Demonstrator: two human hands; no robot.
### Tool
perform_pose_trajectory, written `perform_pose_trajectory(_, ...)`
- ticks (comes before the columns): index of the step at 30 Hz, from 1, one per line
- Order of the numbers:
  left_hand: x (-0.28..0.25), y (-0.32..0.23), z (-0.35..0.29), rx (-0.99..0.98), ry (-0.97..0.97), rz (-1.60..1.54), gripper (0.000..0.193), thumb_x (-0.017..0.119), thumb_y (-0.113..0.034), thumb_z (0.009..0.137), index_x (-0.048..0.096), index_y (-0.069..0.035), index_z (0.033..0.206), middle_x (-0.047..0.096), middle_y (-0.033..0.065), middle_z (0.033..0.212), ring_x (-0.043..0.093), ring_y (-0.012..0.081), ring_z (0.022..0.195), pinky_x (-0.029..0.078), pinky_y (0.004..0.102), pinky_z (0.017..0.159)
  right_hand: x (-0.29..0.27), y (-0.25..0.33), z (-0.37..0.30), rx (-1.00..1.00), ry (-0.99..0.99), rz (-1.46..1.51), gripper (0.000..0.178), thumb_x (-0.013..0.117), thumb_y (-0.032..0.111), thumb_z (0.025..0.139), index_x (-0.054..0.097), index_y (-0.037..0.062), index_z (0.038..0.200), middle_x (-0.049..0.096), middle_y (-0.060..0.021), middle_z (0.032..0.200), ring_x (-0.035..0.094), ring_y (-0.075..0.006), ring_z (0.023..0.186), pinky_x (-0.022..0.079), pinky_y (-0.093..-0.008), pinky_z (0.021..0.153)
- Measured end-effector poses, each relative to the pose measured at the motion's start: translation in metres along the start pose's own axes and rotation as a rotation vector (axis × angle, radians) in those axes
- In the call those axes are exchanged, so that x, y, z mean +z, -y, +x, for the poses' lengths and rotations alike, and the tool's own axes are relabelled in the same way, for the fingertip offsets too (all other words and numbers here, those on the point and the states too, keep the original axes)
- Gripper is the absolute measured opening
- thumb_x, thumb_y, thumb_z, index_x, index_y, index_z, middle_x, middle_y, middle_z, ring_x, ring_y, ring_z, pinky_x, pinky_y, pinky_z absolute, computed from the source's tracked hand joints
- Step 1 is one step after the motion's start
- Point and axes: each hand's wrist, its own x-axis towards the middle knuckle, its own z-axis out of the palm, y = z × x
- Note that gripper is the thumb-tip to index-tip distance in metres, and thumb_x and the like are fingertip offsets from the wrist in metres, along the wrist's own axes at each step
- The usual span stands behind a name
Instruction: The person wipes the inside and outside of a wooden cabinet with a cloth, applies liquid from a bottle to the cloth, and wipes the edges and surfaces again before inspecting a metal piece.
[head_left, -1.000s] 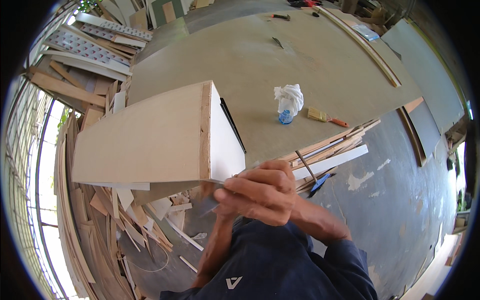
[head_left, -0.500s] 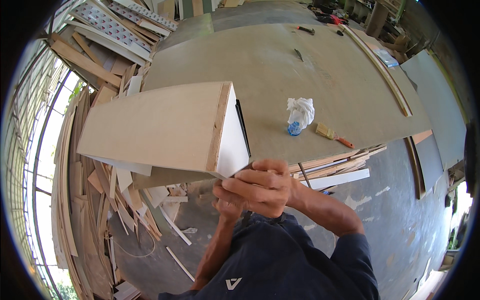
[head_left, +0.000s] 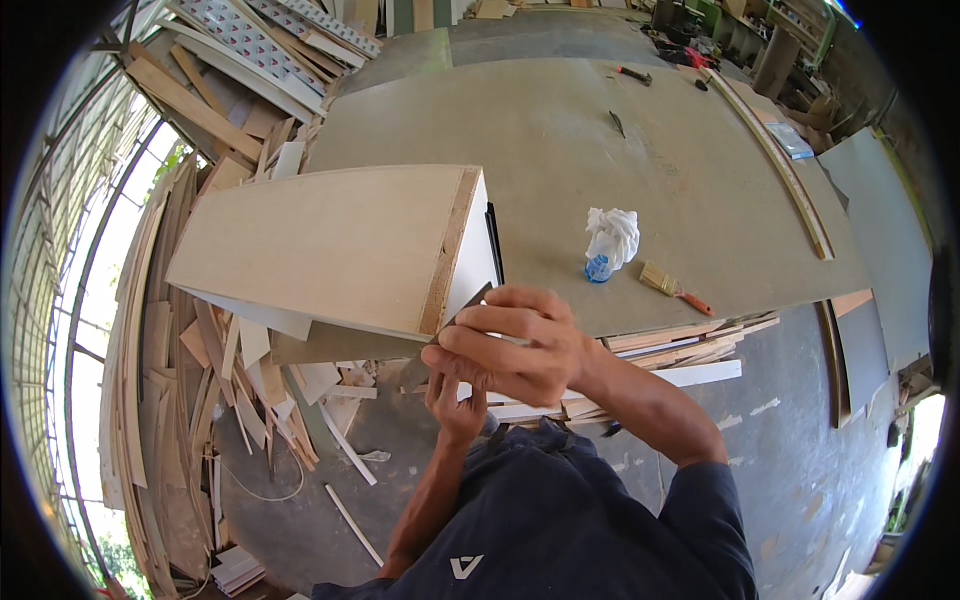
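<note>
A box-like wooden piece (head_left: 320, 250) lies at the near left of the worktable, with a pale top, a bare brown edge strip and white sides. At its near right corner my right hand (head_left: 525, 340) is closed on a thin, dark, flat strip (head_left: 412, 374), pinched in the fingers. The strip runs slantwise along the corner; its far end shows past my fingertips, and I cannot tell its exact kind. Just below, my left hand (head_left: 457, 405) is closed at the same strip, its fingers partly hidden by the right hand.
On the brown worktable (head_left: 400, 110) stand a blue container (head_left: 598, 268) topped with a crumpled white cloth (head_left: 612, 235), and a paintbrush (head_left: 675, 288). Farther off lie a hammer (head_left: 633, 75) and a long wooden strip (head_left: 775, 165). Wood offcuts (head_left: 160, 380) crowd the left side.
My right hand has shifted slightly up and away from me along the box's corner, its fingers more spread. More of the dark strip now shows. The whole view has shifted a little.
</note>
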Motion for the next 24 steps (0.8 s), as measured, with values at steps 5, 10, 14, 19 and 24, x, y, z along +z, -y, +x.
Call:
perform_pose_trajectory(5, -0.003, -0.006, 0.0, -0.064, 0.065, 0.013, 0.04, 0.08, -0.012, 0.086, 0.067, 0.007, 0.119, 0.071, 0.0207, 0.102, 0.07, 0.0379, 0.089, 0.056, 0.0421, 0.076, -0.015, -0.008, -0.045, 0.063, 0.237, 0.078, 0.026, 0.08, 0.013, 0.079, 0.081, 0.0116, 0.104, 0.071, -0.0007, 0.111, 0.065, -0.0203, 0.103, 0.055, -0.0354, 0.086)
perform_pose_trajectory(10, -0.006, -0.009, 0.007, 0.033, 0.055, 0.051, 0.034, 0.078, -0.006, 0.087, 0.068, 0.007, 0.117, 0.07, 0.0211, 0.097, 0.07, 0.0367, 0.085, 0.055, 0.0408, 0.072, -0.01, -0.003, -0.002, 0.059, 0.072, 0.102, 0.027, 0.078, 0.014, 0.08, 0.081, 0.0108, 0.106, 0.072, -0.0016, 0.111, 0.066, -0.0212, 0.104, 0.057, -0.0367, 0.089)
perform_pose_trajectory(14, -0.006, -0.01, 0.006, 0.012, 0.045, 0.051, 0.033, 0.078, -0.006, 0.087, 0.068, 0.006, 0.116, 0.07, 0.0194, 0.097, 0.069, 0.0368, 0.083, 0.055, 0.0401, 0.071, 0.0, -0.012, -0.01, -0.011, -0.003, 0.129, 0.033, 0.073, 0.016, 0.069, 0.078, 0.0047, 0.1, 0.069, -0.0049, 0.108, 0.066, -0.024, 0.102, 0.057, -0.038, 0.089)
perform_pose_trajectory(19, -0.004, -0.014, 0.002, -0.033, 0.046, 0.081, 0.033, 0.079, -0.007, 0.086, 0.069, 0.006, 0.115, 0.07, 0.0181, 0.097, 0.069, 0.0367, 0.082, 0.055, 0.0406, 0.073, -0.011, -0.016, -0.041, 0.023, 0.158, 0.151, 0.035, 0.075, 0.013, 0.068, 0.078, 0.0037, 0.102, 0.069, -0.0057, 0.11, 0.067, -0.0246, 0.102, 0.057, -0.0381, 0.088)
perform_pose_trajectory(24, -0.005, -0.014, 0.005, -0.012, 0.032, 0.105, 0.032, 0.079, -0.007, 0.086, 0.069, 0.005, 0.115, 0.069, 0.0173, 0.097, 0.069, 0.0368, 0.082, 0.055, 0.0417, 0.073, -0.003, -0.013, -0.001, 0.004, -0.058, 0.127, 0.036, 0.074, 0.013, 0.069, 0.078, 0.0035, 0.103, 0.069, -0.0061, 0.11, 0.068, -0.0248, 0.099, 0.058, -0.0382, 0.088)
